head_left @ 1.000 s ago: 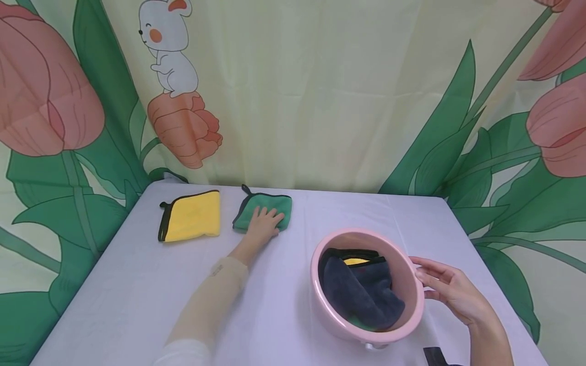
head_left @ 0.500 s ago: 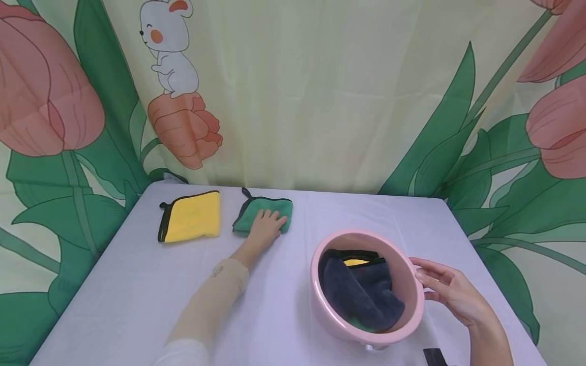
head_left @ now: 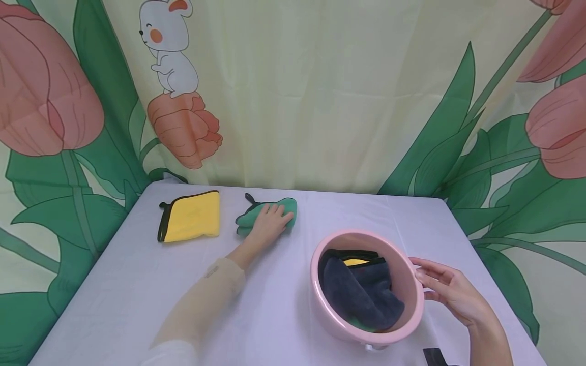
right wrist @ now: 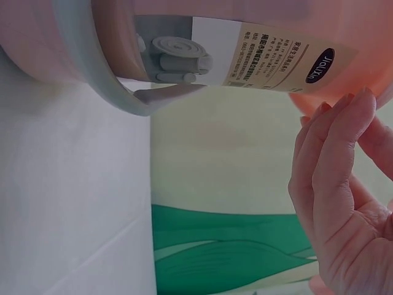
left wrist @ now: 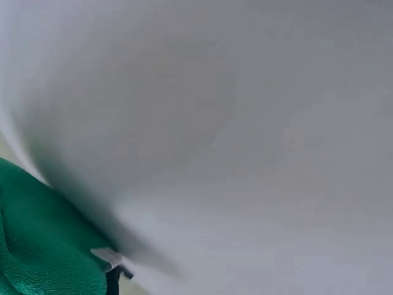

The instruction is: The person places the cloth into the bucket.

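- Head view: one green, plush-looking cloth with black edging (head_left: 248, 219), buckled, on the white-covered worktop (head_left: 265, 315) near its far edge; bare left hand (head_left: 268, 223) over it, grip bent onto the gathered fabric, seemingly grasping it.
- Head view: one flat yellow cloth with black edging (head_left: 191, 217), left of the green one, apart, untouched.
- Head view: one round, open-topped pink bucket (head_left: 315, 269), right of both; inside, one crumpled navy cloth (head_left: 371, 292) with a yellow patch (head_left: 356, 262) showing behind it.
- Head view: bare right hand (head_left: 453, 292), fingers against the bucket's right side; grip loose, not clenched.
- Step in hand, by judgement: taking up the green cloth. Next move calls for a firm pinch on the fold and an upward lift, the bucket kept steady.
- Left wrist view: green fabric at the lower left corner, with a small whitish tag (left wrist: 105, 255) that the head view does not show; hand out of sight.
- Right wrist view: bucket's printed label (right wrist: 288, 61), reading "JiaLixin", and round grey fitting (right wrist: 178, 55), both unseen from above.
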### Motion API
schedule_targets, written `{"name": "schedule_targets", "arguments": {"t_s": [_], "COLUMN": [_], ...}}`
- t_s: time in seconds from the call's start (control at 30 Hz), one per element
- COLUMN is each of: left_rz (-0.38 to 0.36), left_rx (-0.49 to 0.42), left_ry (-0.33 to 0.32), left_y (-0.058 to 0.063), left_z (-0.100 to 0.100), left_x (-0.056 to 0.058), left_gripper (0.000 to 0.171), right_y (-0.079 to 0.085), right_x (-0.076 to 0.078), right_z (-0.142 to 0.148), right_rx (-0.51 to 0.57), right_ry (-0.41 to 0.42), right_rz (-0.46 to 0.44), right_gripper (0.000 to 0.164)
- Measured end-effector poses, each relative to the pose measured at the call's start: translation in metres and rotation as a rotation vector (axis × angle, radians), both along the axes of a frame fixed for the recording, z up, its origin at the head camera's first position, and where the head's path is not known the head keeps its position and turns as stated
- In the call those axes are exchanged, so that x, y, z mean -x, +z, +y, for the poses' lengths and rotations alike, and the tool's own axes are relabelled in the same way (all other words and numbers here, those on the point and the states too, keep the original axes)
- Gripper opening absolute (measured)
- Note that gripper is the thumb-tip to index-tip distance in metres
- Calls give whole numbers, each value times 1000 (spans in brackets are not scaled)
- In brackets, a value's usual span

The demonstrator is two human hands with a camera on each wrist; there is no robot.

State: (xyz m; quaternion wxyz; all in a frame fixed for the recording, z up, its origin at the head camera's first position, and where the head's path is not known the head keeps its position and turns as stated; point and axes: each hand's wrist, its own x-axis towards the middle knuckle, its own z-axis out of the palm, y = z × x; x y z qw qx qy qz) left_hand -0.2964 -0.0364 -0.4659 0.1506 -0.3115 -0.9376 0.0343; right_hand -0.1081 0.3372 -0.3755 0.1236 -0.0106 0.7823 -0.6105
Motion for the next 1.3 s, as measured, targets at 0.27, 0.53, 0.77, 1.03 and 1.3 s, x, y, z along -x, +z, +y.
{"name": "schedule_targets", "arguments": {"t_s": [0.27, 0.53, 0.77, 1.03, 1.3], "left_rz": [94, 259, 388, 544, 618], "left_rx": [15, -30, -56, -104, -149], "left_ry": [-88, -192, -251, -323, -404], "left_y": [29, 62, 90, 111, 134], "left_z": [10, 20, 32, 45, 57], "left_x": [-8, -21, -38, -57, -82], "left_gripper": [27, 26, 17, 8, 10], "right_y": [1, 1, 0, 0, 0], "right_x": [0, 1, 1, -1, -2], "right_z": [0, 0, 0, 0, 1], "right_rx": [19, 23, 20, 16, 9], "right_ry": [11, 18, 16, 22, 4], "right_rz": [7, 17, 17, 37, 22], "right_gripper": [38, 38, 38, 38, 38]}}
